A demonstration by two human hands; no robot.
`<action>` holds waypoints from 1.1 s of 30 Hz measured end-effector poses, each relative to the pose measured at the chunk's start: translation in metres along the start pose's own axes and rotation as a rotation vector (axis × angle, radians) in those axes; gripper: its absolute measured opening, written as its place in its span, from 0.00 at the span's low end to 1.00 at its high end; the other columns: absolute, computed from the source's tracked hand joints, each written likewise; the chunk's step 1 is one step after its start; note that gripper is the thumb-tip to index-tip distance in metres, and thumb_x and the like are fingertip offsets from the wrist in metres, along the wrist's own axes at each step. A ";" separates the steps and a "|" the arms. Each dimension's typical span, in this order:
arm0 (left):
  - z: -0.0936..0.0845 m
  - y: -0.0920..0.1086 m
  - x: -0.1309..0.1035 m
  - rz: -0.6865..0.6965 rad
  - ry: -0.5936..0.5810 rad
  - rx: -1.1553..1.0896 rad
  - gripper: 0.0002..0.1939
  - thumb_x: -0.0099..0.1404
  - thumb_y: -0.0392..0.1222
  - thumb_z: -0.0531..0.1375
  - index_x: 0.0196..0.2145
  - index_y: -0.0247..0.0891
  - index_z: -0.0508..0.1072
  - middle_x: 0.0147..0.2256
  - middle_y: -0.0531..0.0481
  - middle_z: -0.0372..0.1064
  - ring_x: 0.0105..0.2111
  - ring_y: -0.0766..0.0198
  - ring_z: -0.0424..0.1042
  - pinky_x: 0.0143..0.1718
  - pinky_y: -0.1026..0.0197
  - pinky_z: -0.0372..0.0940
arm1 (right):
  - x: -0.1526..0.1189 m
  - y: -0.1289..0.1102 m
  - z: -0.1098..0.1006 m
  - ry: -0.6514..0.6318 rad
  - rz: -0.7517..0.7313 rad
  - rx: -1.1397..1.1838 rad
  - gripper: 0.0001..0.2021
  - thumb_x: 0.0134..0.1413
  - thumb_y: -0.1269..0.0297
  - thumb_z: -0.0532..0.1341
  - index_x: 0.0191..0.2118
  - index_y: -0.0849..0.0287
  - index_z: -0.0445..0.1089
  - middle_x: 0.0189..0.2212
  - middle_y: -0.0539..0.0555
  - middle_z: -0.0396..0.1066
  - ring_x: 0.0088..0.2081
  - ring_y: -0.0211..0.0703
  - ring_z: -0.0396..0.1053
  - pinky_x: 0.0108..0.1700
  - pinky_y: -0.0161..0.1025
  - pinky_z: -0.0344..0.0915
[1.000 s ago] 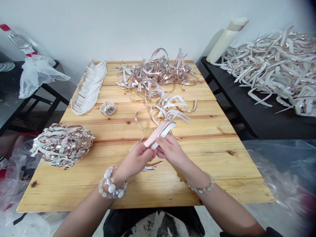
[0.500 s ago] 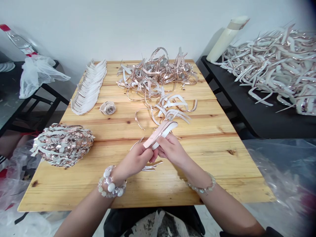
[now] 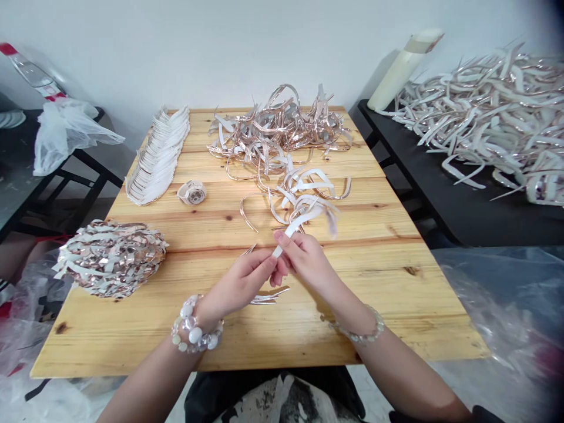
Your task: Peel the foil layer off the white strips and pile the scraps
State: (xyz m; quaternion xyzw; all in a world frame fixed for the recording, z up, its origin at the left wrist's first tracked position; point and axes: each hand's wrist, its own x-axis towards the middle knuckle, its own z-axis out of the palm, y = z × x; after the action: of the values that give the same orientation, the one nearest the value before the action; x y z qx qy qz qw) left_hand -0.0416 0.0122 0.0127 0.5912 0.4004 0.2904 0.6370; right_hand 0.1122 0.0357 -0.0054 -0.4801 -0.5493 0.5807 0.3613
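A white strip (image 3: 301, 221) is pinched between both hands above the middle of the wooden table (image 3: 374, 329). My left hand (image 3: 247, 281) grips its lower end, while my right hand (image 3: 307, 257) holds it just above, the fingertips of both close together. The strip's far end curves away to the right and is blurred. Behind the hands lies a tangled heap of white and rose-gold strips (image 3: 282, 129), with looser strips in front of it. A few thin strips (image 3: 264, 298) rest just below my hands.
Left on the table are a shiny ball-shaped bundle (image 3: 113, 258), a small roll (image 3: 192, 192) and a row of white strips (image 3: 158, 155). A black table (image 3: 476, 214) at right bears another heap. A bottle (image 3: 33, 73) and plastic bag (image 3: 66, 135) are far left.
The strip was a flat folded piece with its pink face showing; now its white side shows and its far end swings out to the right. My right hand's fingers have shifted upward along it.
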 end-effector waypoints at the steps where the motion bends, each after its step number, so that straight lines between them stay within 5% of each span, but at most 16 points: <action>1: 0.000 0.000 0.000 -0.007 0.030 0.053 0.17 0.68 0.47 0.47 0.29 0.36 0.68 0.25 0.52 0.62 0.27 0.66 0.62 0.33 0.64 0.59 | 0.001 -0.001 -0.002 0.050 -0.028 -0.134 0.28 0.57 0.44 0.55 0.13 0.58 0.56 0.10 0.47 0.53 0.16 0.34 0.51 0.21 0.36 0.46; 4: -0.003 -0.001 -0.003 -0.022 0.108 0.197 0.18 0.69 0.48 0.47 0.29 0.36 0.67 0.24 0.54 0.60 0.26 0.66 0.60 0.31 0.65 0.57 | 0.001 -0.006 -0.009 0.106 -0.148 -0.396 0.28 0.57 0.44 0.54 0.14 0.58 0.57 0.12 0.47 0.51 0.18 0.35 0.50 0.22 0.36 0.46; 9: -0.007 0.002 -0.007 0.050 0.041 0.127 0.19 0.69 0.48 0.48 0.25 0.36 0.65 0.23 0.55 0.56 0.26 0.68 0.57 0.29 0.65 0.54 | -0.003 -0.014 -0.013 -0.288 -0.383 -0.366 0.21 0.62 0.49 0.53 0.24 0.59 0.63 0.21 0.50 0.65 0.25 0.37 0.60 0.27 0.35 0.54; 13: -0.009 0.005 -0.010 0.044 0.014 0.018 0.17 0.69 0.46 0.49 0.26 0.35 0.66 0.22 0.55 0.56 0.25 0.68 0.56 0.28 0.65 0.53 | -0.007 -0.013 -0.012 -0.351 -0.438 -0.344 0.20 0.66 0.54 0.47 0.27 0.58 0.63 0.25 0.52 0.70 0.28 0.40 0.64 0.33 0.37 0.58; 23: -0.005 0.006 -0.013 -0.043 -0.088 -0.306 0.18 0.66 0.48 0.53 0.24 0.33 0.68 0.17 0.56 0.52 0.20 0.69 0.51 0.23 0.63 0.47 | -0.014 -0.015 -0.007 -0.341 -0.564 -0.333 0.21 0.68 0.60 0.44 0.24 0.57 0.63 0.21 0.50 0.68 0.23 0.37 0.63 0.29 0.35 0.57; 33: -0.005 -0.003 -0.011 -0.049 -0.129 -0.394 0.19 0.65 0.48 0.53 0.22 0.32 0.68 0.15 0.55 0.55 0.17 0.71 0.51 0.21 0.64 0.46 | -0.018 -0.008 0.000 -0.245 -0.656 -0.336 0.19 0.66 0.66 0.46 0.24 0.58 0.63 0.18 0.49 0.67 0.20 0.35 0.62 0.25 0.33 0.57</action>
State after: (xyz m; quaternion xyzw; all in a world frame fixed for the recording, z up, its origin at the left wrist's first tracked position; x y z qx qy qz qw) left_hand -0.0516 0.0052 0.0120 0.4626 0.3086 0.3092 0.7714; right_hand 0.1166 0.0197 0.0051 -0.2586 -0.8001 0.3896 0.3758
